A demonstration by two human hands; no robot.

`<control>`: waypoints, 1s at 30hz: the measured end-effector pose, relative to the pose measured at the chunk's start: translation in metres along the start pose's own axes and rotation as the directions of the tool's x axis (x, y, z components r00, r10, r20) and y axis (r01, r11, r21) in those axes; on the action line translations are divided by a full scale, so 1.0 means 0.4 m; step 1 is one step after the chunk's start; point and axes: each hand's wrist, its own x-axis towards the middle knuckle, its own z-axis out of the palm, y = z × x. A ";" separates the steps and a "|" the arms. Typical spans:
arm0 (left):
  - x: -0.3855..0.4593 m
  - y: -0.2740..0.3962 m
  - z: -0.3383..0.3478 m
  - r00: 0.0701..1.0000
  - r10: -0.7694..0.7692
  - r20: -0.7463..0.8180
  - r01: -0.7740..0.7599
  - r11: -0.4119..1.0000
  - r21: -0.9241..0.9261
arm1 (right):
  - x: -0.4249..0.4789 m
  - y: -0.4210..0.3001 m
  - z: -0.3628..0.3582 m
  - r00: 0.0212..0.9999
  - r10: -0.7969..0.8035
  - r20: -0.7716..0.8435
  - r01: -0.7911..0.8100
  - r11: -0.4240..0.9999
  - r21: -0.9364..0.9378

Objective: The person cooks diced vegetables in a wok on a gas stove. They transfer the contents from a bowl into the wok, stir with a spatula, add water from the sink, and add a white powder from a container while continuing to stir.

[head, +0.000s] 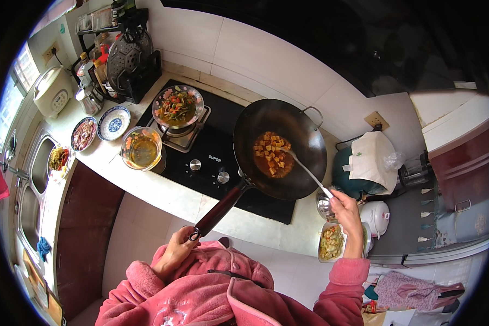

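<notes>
My left hand (177, 247) is curled at the hanging-ring end of the dark wooden wok handle (220, 209). The black wok (309, 163) sits over the right side of the gas hob. In its bottom lie cubes, apparently tofu (274, 148), in reddish-brown sauce. My right hand (345, 210) grips the pale handle of a long metal cooking spatula or ladle (309, 173), whose working end rests among the cubes and is partly hidden by them. Below that hand, a white dish (322, 256) holds chopped pale-green vegetables (332, 242).
On the black glass hob (203, 179), a patterned bowl of cooked vegetables (177, 106) stands over the left burner. A glass bowl of oily liquid (142, 150) sits at the hob's left edge. Leftward are a plate of raw meat (84, 134), a patterned plate (114, 123) and a sink (30, 216).
</notes>
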 end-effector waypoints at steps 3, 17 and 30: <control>0.001 0.001 -0.001 1.000 0.005 0.001 -0.005 1.000 -0.001 | 0.017 0.033 -0.013 0.992 -0.111 -0.058 0.104 0.988 -0.117; 0.007 -0.001 0.003 1.000 -0.004 0.023 0.005 1.000 -0.008 | 0.014 0.007 0.026 0.920 -0.370 -0.128 0.158 0.651 -0.743; 0.011 -0.002 0.009 1.000 0.010 0.005 -0.010 1.000 -0.014 | 0.005 -0.018 0.036 0.922 -0.370 -0.115 0.139 0.592 -0.794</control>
